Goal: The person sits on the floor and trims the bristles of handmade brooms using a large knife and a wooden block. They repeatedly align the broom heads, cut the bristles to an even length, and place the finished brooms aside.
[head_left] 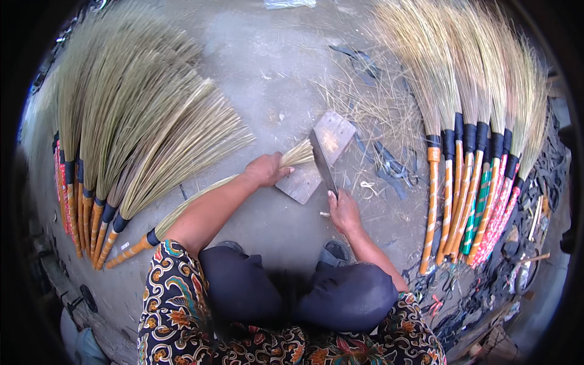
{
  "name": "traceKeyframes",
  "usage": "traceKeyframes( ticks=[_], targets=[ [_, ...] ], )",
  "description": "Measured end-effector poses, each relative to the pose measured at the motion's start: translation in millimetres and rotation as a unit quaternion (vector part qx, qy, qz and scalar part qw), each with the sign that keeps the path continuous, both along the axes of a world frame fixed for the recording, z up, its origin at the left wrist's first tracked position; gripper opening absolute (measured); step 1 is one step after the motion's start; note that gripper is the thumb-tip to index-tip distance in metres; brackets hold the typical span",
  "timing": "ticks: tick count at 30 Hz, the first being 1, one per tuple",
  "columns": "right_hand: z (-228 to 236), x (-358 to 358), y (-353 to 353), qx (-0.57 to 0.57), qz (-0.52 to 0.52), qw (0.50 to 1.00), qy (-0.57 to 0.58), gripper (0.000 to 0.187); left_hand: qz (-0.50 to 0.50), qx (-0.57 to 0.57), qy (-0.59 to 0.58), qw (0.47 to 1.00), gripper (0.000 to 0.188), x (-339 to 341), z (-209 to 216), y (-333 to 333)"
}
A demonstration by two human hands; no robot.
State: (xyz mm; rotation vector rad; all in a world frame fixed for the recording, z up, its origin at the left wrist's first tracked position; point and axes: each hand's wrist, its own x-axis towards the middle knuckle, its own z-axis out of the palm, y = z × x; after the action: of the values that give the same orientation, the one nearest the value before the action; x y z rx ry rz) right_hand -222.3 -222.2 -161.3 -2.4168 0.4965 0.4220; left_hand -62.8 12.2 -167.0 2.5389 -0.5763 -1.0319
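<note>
My left hand [266, 170] is closed around the bristles of a grass broom [201, 196], close to their tips. Its orange-wrapped handle [128, 252] points to the lower left, and my left forearm covers part of the bristles. The bristle ends [298, 153] stick out past my fingers over a worn wooden board [302, 184] on the ground. Gripped in my right hand [344, 211] is a long, dark-bladed knife [323, 164]. Its blade stands at the bristle ends, above the board; whether it touches them I cannot tell.
Finished-looking brooms [140, 109] fan out at left, and another row [465, 134] lies at right with orange, green and red handles. Loose straw clippings [383, 103] and dark rubber-like strips [392, 170] litter the ground beyond the board. More dark scraps [474, 286] pile up at lower right.
</note>
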Motion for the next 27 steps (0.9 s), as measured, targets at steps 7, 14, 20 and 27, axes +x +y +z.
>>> traceKeyframes(
  ticks=[7, 14, 20, 27],
  targets=[
    [49.5, 42.8, 44.7, 0.503, -0.029, 0.864, -0.001, 0.065, -0.069, -0.081, 0.038, 0.994, 0.064, -24.5, 104.0, 26.2],
    [43.1, 73.5, 80.1, 0.600, -0.129, 0.788, -0.044, 0.053, 0.226, -0.466, -0.047, 0.854, 0.109, -50.5, 196.9, 189.7],
    [56.5, 99.1, 74.9, 0.613, -0.086, 0.784, -0.046, 0.047, 0.298, 0.007, -0.119, 0.947, 0.088, -179.2, 141.9, 385.7],
    [67.0, 124.7, 68.8, 0.560, -0.050, 0.824, -0.063, 0.045, 0.269, 0.108, -0.290, 0.912, 0.082, -220.5, 41.0, 445.0]
  ],
)
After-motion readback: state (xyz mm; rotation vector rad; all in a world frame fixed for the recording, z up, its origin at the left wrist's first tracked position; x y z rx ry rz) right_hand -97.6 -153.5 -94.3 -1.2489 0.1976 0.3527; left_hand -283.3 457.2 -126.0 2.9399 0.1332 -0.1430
